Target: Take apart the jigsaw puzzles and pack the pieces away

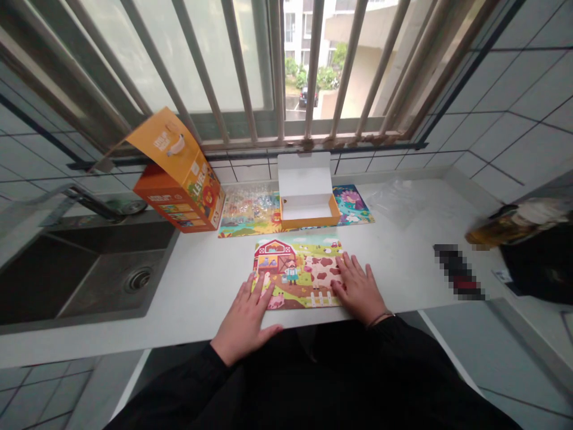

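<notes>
A farm picture puzzle (293,269) with a red barn, a farmer and a brown-spotted cow lies flat near the counter's front edge. My left hand (248,319) rests with spread fingers on its lower left edge, the thumb apart on the counter. On the right edge, by the cow, lies my right hand (359,291), fingers apart and flat. Neither hand grips anything. Behind the puzzle, an open orange box with a white inside (308,209) stands on a colourful sheet (242,224).
An orange carton (183,203) with a raised flap stands at the left beside the sink (111,275). Clear plastic wrapping (396,197) lies at the back right. Farther right are a blurred dark object (459,272) and a bottle (487,230). Window bars rise behind the counter (201,292).
</notes>
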Demonstrator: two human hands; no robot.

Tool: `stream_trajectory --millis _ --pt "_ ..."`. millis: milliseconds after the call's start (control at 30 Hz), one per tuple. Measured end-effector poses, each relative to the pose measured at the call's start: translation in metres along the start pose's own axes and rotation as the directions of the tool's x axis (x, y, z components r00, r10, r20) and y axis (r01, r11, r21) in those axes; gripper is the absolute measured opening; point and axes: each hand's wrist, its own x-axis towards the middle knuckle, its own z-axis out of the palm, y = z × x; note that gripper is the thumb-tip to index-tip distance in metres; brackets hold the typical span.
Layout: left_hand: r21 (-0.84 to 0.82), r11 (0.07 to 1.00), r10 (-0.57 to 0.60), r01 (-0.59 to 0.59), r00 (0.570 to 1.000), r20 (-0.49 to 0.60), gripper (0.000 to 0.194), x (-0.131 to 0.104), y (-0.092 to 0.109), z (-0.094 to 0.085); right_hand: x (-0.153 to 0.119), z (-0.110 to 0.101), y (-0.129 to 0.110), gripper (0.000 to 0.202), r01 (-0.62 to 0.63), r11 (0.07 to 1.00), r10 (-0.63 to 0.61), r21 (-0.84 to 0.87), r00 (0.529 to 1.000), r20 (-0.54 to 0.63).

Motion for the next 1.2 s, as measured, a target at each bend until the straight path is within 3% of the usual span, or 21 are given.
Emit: stream_trajectory --millis 167,367,500,733,867,933,1067,1200 --pt "-0.01 0.999 0.033 -0.033 0.999 -0.001 0.115 -0.002 -0.001 0.002 -0.003 -0.002 0.005 0.073 0.021 1.0 -0.021 0.015 1.0 0.011" --pt "0.004 0.999 0.045 -0.045 0.997 -0.065 0.097 -0.006 0.002 0.012 -0.007 -0.006 0.014 0.073 0.056 0.992 -0.056 0.113 0.998 0.0" --pt "-0.022 0.999 0.042 -0.044 0.997 -0.058 0.092 -0.007 0.0 0.016 -0.005 -0.007 0.024 0.068 0.055 0.955 -0.043 0.291 0.998 -0.046" --pt "-0.04 0.998 0.041 -0.043 0.998 -0.039 0.089 -0.006 -0.002 0.019 0.017 -0.017 0.026 0.063 -0.064 0.732 0.176 0.678 0.98 -0.097" --pt "-0.034 0.998 0.046 -0.048 0.997 -0.058 0.091 -0.005 -0.001 0.02 0.035 -0.027 0.02 0.062 -0.067 0.664 0.191 0.745 0.978 -0.082" --pt "-0.022 0.998 0.057 -0.058 0.996 -0.07 0.093 -0.004 0.0 0.019 0.043 -0.03 0.021 0.064 -0.097 0.582 0.217 0.807 0.975 -0.038" --pt "0.02 0.996 0.083 -0.082 0.993 -0.088 0.094 -0.003 0.0 0.015 0.055 -0.026 0.03 0.064 -0.186 0.401 0.284 0.897 0.956 0.072" --pt "0.048 0.994 0.099 -0.095 0.991 -0.089 0.093 -0.001 0.001 0.009 0.063 -0.017 0.037 0.057 -0.228 0.331 0.331 0.916 0.937 0.114"
